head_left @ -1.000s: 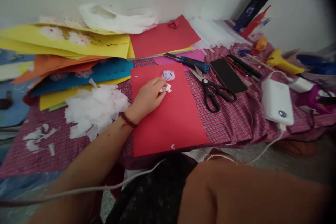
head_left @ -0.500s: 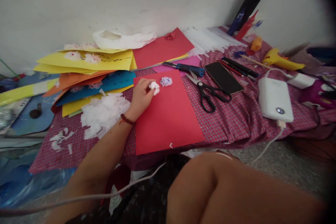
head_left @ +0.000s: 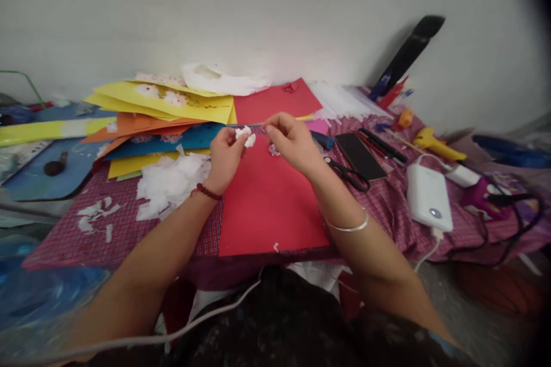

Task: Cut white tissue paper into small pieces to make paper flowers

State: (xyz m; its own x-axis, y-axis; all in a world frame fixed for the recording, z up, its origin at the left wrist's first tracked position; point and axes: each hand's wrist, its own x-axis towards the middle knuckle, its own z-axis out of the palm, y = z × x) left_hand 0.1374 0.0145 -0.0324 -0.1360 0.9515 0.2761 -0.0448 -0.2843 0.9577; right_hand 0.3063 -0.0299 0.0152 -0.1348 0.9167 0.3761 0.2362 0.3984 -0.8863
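Observation:
My left hand [head_left: 224, 156] is raised over the top edge of a red paper sheet [head_left: 269, 206] and pinches a small white tissue wad [head_left: 246, 135] between its fingertips. My right hand [head_left: 291, 141] hovers just to the right of it, fingers curled in a pinch close to the wad; whether it touches the wad is unclear. A small blue-speckled white wad [head_left: 272, 150] lies on the red sheet, partly hidden under my right hand.
A heap of white tissue [head_left: 170, 182] lies left of the red sheet. Stacked coloured papers [head_left: 163, 114] fill the back left. To the right lie black scissors [head_left: 349, 175], a black phone [head_left: 360, 156], pens [head_left: 383, 146] and a white power bank [head_left: 429, 197].
My left hand lifted the white wad off the red sheet. My right hand came up from below into view beside it. The camera tilted up.

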